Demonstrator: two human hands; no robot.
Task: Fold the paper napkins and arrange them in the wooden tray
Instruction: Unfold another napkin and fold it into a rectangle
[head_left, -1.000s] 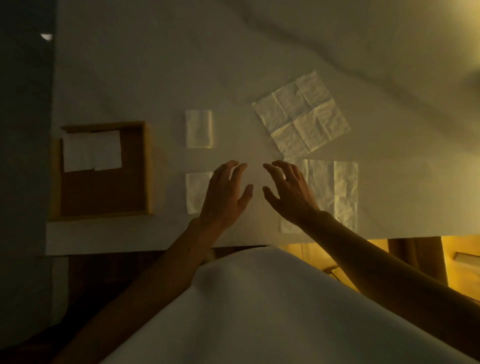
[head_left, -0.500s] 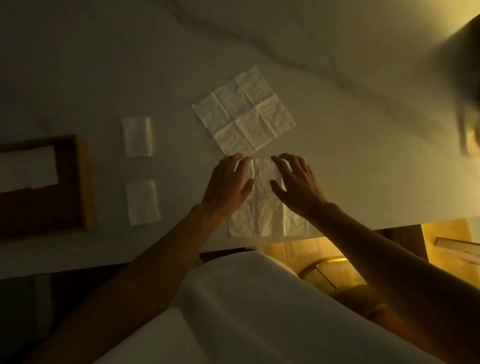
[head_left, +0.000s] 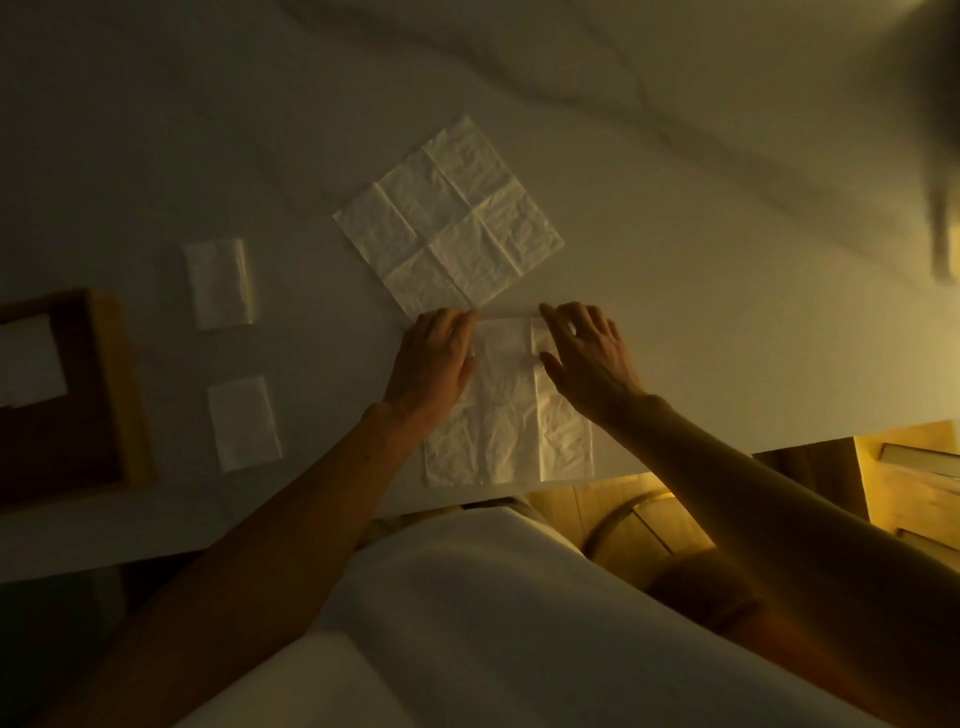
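Pinching far corners of center napkin (head_left: 509, 415) with left hand (head_left: 434, 364) and right hand (head_left: 592, 358). Unfolded napkin (head_left: 449, 218) just above; upper folded napkin (head_left: 221, 283), lower folded napkin (head_left: 244, 423), wooden tray (head_left: 117, 389) at left.

Wooden tray (head_left: 117, 389), left on the worktop (head_left: 675, 322), holds one white napkin (head_left: 31, 361). Beside it lie a far folded napkin (head_left: 221, 283) and a near folded napkin (head_left: 243, 422). Open creased napkin (head_left: 449, 218) lies diagonal; half-folded napkin (head_left: 506, 415) lies at the near edge.

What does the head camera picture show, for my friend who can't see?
A left hand and right hand hold the far edge of a creased napkin on a white table. An open napkin lies beyond; two folded napkins and a wooden tray sit left.
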